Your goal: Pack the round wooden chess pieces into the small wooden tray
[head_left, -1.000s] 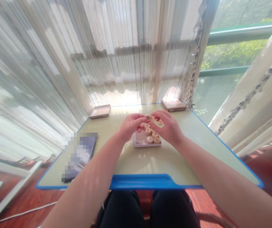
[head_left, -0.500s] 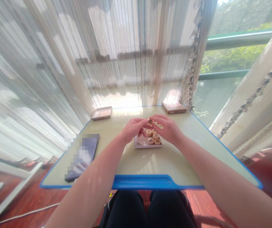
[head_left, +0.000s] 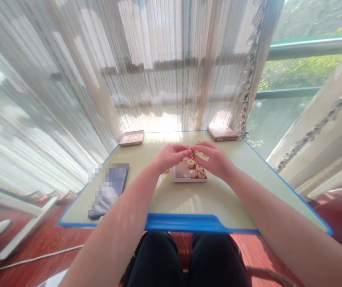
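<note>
A small shallow tray [head_left: 180, 175] sits mid-table and holds several round wooden game pieces [head_left: 193, 173] with dark marks. My left hand [head_left: 171, 156] and my right hand [head_left: 212, 159] meet just above the tray's far side. Both have their fingers pinched together around a round wooden piece [head_left: 192, 152] between the fingertips. Which hand carries the piece's weight is hard to make out.
The table [head_left: 188, 201] is pale green with a blue rim. A flat wooden box lid [head_left: 131, 138] lies at the far left, a wooden box [head_left: 222, 133] at the far right. A dark blurred flat item [head_left: 109, 189] lies at the left. Curtains hang behind.
Both hands have sunk a little toward the tray, with the piece still pinched between them. The view has shifted slightly to the left.
</note>
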### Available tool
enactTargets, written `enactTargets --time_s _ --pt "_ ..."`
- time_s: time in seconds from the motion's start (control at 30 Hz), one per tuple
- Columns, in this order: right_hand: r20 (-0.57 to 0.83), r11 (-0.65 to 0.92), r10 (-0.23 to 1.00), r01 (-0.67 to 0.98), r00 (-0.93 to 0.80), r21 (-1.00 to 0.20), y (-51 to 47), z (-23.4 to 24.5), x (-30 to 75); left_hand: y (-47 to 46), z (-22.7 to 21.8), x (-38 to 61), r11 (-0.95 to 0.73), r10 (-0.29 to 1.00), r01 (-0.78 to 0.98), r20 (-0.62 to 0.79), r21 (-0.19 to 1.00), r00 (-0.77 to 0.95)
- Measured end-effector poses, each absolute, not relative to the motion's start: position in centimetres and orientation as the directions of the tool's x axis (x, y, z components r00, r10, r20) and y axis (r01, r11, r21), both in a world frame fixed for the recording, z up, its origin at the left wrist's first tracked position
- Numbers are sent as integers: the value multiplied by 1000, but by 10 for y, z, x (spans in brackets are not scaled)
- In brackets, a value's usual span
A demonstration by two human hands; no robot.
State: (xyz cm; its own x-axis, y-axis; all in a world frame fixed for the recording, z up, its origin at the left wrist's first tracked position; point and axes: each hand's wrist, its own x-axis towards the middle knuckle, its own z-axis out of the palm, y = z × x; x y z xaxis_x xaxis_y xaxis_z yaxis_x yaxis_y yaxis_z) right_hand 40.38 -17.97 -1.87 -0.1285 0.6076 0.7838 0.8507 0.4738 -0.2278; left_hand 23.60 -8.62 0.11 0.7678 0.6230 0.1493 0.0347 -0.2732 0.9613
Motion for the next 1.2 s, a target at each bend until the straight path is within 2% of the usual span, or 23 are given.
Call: enactTargets --time_s 0.3,0.47,0.53,0.6,0.67,0.7,0.83,1.0,1.1,1.2 --pt "793 450 570 889 -217 -81 -177 -19 407 -84 -1 238 -344 640 28 213 938 738" --pt "781 444 582 893 -227 -71 -177 -20 409 -82 -3 238 -444 638 107 230 890 735" --pt "781 407 599 907 -175 -109 -176 -20 411 -81 -3 237 -542 686 251 250 802 684" --pt "785 362 609 919 -109 -154 -176 -20 415 -80 -1 234 -632 729 453 284 629 623" --pt "783 328 620 925 -58 -191 -174 -21 419 -79 1 230 -655 748 598 289 461 597" --pt "780 317 624 926 -42 -204 -173 -21 421 -79 3 228 -652 755 634 273 417 597" --pt "757 284 654 920 21 -270 -167 -27 429 -76 11 222 -613 783 689 184 386 594" --pt "677 175 708 878 203 -446 -157 -36 440 -76 12 219 -582 774 676 54 452 631" --pt "632 114 711 837 308 -536 -154 -39 446 -81 10 221 -643 720 668 -4 375 694" --pt "635 104 690 820 347 -563 -152 -40 448 -86 11 223 -700 681 659 -20 274 732"
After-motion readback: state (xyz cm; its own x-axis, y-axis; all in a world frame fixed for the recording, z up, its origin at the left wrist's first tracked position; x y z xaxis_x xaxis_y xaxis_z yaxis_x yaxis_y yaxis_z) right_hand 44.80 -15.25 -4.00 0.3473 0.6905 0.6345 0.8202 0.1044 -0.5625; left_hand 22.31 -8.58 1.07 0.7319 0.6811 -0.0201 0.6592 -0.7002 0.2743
